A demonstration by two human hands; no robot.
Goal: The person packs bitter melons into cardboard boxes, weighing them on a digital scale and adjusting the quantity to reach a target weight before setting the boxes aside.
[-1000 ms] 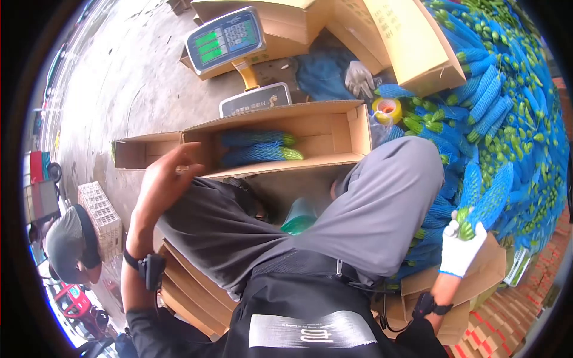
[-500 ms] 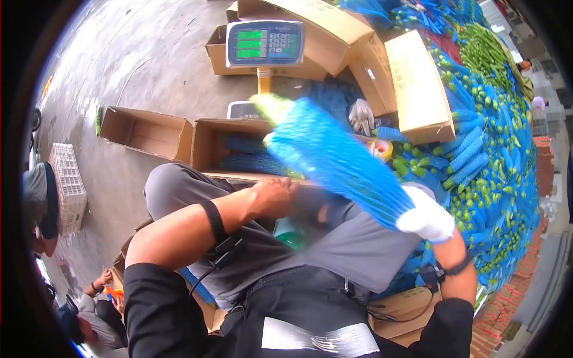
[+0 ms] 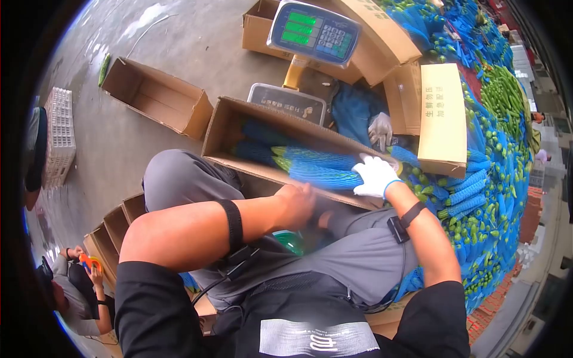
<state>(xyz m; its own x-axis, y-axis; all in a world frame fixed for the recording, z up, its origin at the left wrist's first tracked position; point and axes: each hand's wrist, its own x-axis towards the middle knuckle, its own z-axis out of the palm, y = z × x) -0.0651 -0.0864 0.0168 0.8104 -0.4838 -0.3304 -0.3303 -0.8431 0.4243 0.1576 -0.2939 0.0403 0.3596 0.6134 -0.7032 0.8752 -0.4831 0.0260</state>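
A long open cardboard box lies in front of my knees, with several long green vegetables in blue mesh sleeves inside. My right hand, in a white glove, grips the right end of a blue-netted bundle of green vegetables. That bundle rests inside the box with its green tips pointing left. My left hand is bare and smeared by motion at the near edge of the box. Its fingers cannot be made out clearly.
Beyond the box stands a scale with a lit display. Another open carton lies left. A large heap of netted vegetables covers the right side. A grey glove lies behind the box. A co-worker holds orange tape lower left.
My right hand has lowered the blue-netted bundle from above the box into it. My left hand has shifted slightly along the near edge. The view has turned a little.
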